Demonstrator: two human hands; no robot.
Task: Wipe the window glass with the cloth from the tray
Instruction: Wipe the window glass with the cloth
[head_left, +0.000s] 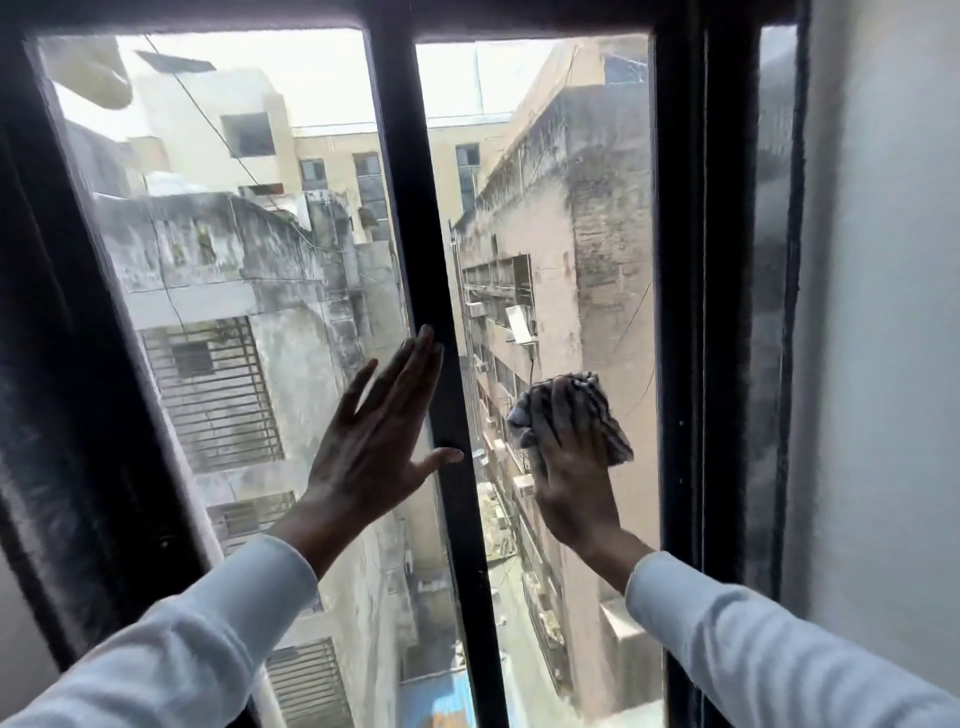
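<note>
A grey striped cloth (592, 410) is pressed flat against the right pane of the window glass (571, 234) under my right hand (574, 483), about halfway up the pane. My left hand (379, 441) rests flat with fingers spread on the left pane (234, 260), its fingertips touching the black centre bar (431, 291). Both arms wear long white sleeves. No tray is in view.
A thick black window frame (691, 312) borders the panes on the left, top and right. A white wall (883, 364) stands to the right of the frame. Through the glass I see weathered buildings and a narrow alley far below.
</note>
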